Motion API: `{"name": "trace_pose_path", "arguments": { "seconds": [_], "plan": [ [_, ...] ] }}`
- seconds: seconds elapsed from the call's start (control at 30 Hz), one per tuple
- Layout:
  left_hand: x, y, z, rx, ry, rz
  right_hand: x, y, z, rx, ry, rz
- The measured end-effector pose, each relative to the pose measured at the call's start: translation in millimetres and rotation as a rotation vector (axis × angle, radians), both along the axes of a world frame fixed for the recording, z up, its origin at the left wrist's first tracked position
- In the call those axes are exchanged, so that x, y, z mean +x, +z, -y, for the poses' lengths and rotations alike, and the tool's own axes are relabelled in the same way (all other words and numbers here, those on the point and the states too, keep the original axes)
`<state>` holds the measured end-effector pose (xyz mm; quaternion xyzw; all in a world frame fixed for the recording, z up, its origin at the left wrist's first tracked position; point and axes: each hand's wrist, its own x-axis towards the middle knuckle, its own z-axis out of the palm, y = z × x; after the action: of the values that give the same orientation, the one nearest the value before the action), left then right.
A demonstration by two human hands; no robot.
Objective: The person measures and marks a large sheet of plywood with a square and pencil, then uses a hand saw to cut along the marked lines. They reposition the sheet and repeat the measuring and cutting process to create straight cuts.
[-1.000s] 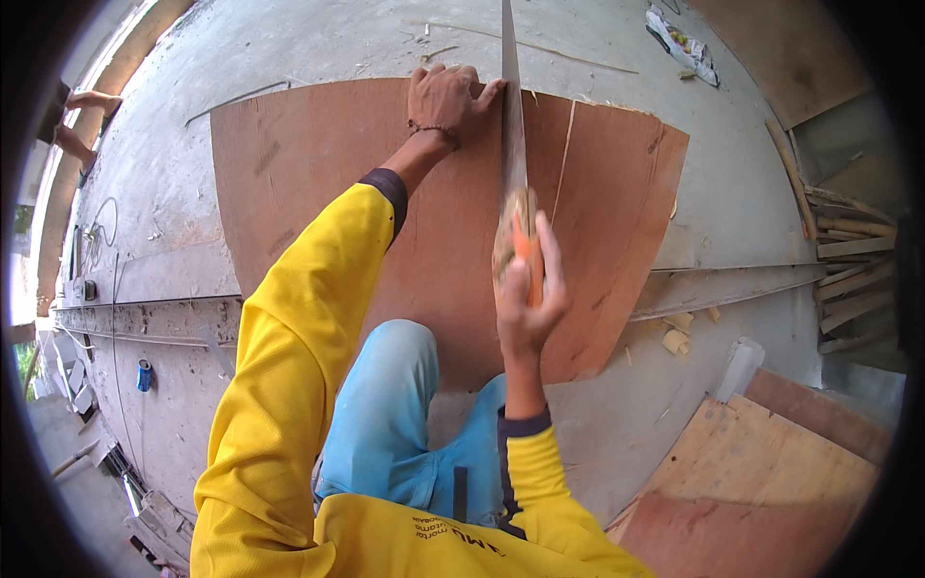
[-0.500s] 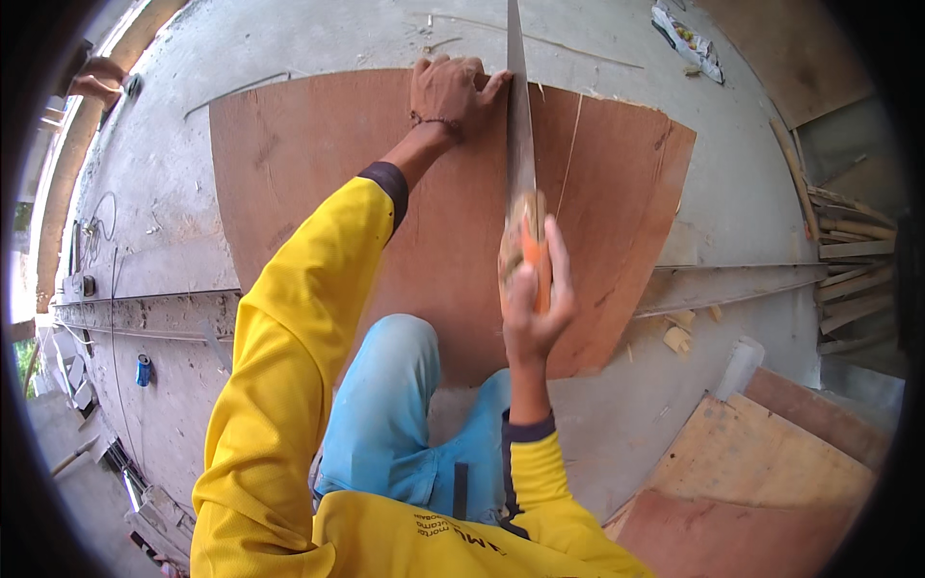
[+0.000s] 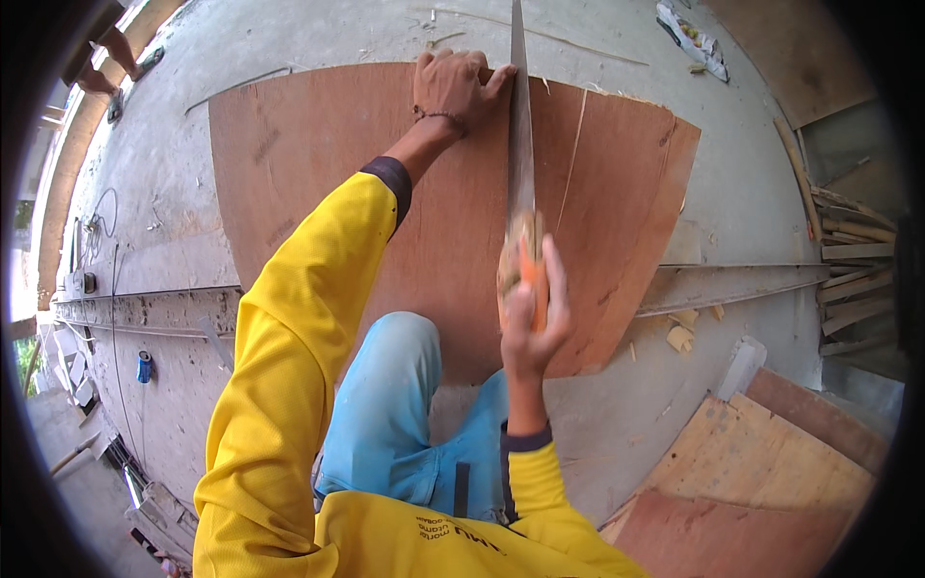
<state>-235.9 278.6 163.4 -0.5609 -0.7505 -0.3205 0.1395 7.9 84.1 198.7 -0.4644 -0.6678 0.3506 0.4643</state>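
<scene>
A large reddish plywood sheet [image 3: 308,164] lies flat on a grey concrete surface. My left hand [image 3: 451,85] presses down on the sheet's far edge, fingers spread, just left of the saw blade. My right hand [image 3: 532,318] grips the orange-and-wood handle of a hand saw [image 3: 520,144], whose long blade runs away from me across the sheet. A thin cut line [image 3: 574,144] shows in the plywood to the right of the blade. My knee in light blue trousers [image 3: 395,385] rests at the sheet's near edge.
More plywood pieces [image 3: 771,462] lie at the lower right, with wood offcuts [image 3: 680,337] and stacked laths [image 3: 848,260] on the right. A metal rail [image 3: 732,284] crosses under the sheet. Another person's feet [image 3: 116,58] stand at the upper left.
My right hand has drawn the saw a little back toward me along the cut. My left hand stays pressed on the sheet's far edge.
</scene>
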Motion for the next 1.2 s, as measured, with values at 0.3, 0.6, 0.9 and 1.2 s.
{"name": "trace_pose_path", "arguments": {
  "seconds": [0.3, 0.6, 0.9, 1.2],
  "plan": [
    [9, 12, -6, 0.051, -0.021, -0.008, 19, 3, 13, 0.063, -0.015, 0.015],
    [11, 18, -1, 0.035, -0.062, 0.053, 70, 9, 114, -0.184, -0.067, -0.052],
    [5, 8, -4, 0.056, -0.003, -0.036, -14, -4, -29, -0.008, -0.023, -0.075],
    [14, 8, -8, 0.076, -0.047, -0.025, 76, -3, 128, -0.158, -0.043, -0.041]
  ]
}}
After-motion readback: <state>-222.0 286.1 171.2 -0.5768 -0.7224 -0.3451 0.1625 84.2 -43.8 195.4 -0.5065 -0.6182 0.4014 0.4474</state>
